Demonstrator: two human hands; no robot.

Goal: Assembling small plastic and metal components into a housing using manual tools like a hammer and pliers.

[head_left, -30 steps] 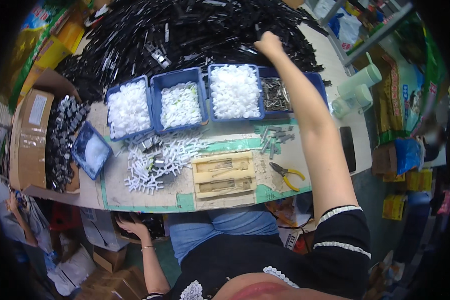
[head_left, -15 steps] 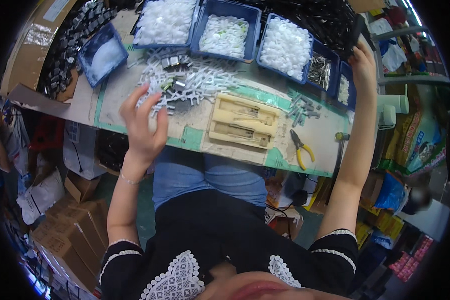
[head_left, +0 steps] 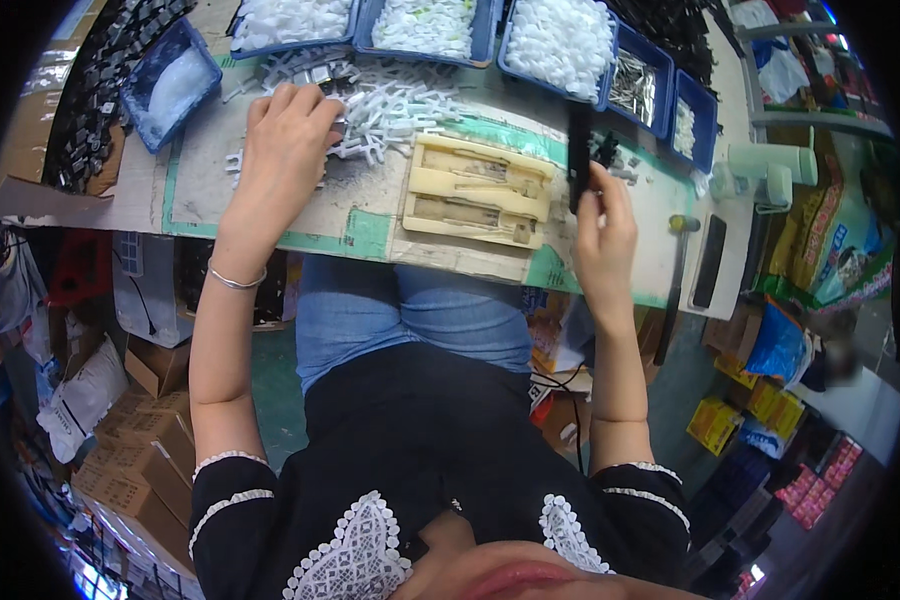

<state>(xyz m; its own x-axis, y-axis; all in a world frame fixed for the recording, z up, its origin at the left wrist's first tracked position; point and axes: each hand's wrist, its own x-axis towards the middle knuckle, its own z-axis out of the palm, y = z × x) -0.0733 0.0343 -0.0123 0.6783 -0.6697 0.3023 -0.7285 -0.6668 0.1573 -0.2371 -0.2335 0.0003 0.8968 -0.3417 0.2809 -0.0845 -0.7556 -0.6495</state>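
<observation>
My right hand (head_left: 606, 225) pinches a long, narrow black plastic piece (head_left: 578, 150), holding it upright beside the cream moulded fixture (head_left: 478, 190) with two long recesses. Over the left of the table, my left hand (head_left: 285, 150) curls its fingers down at the edge of a pile of white branched plastic parts (head_left: 395, 105). Whatever those fingertips hold is hidden beneath the hand. Part of a shiny metal piece (head_left: 320, 75) shows in the pile just beyond them. Small grey parts (head_left: 625, 165) lie beyond the right hand, partly covered by it.
Along the far edge stand blue bins of white pieces (head_left: 555, 45), metal pins (head_left: 632, 82) and small pale parts (head_left: 684, 130). A blue tray of white material (head_left: 182, 88) sits at left, near heaped black parts (head_left: 80, 120). A flat black bar (head_left: 709, 262) lies at right.
My right hand has come from the far right bins to beside the fixture, bringing the black piece. My left hand has moved forward onto the white pile, its spread fingers now curled. The pliers are now out of sight.
</observation>
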